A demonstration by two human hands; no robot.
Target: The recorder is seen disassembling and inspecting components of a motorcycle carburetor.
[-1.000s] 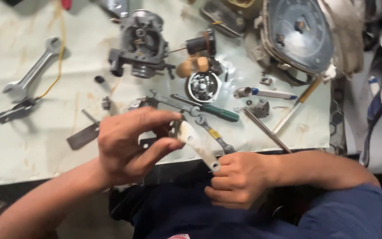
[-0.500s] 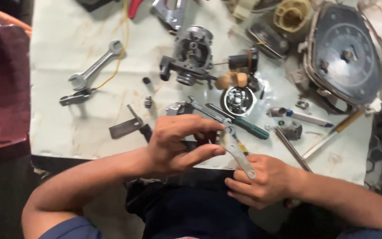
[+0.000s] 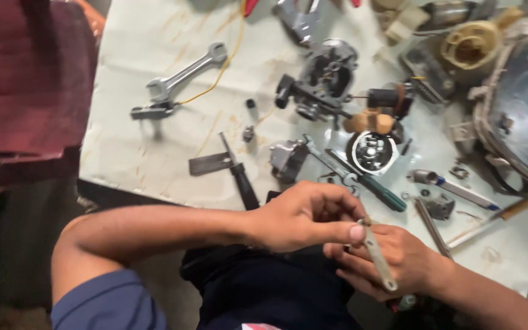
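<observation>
Upper left on our pale worktop [image 3: 154, 24] lies a steel wrench [image 3: 184, 73]; a carburettor body [image 3: 325, 79] sits top centre, a green-handled screwdriver [image 3: 371, 183] mid-frame, and a round dial housing [image 3: 524, 113] at right.

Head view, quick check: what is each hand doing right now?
Left hand: fingers pinch the top end of a thin metal strip.
Right hand: closed around the same strip, lower down.
</observation>
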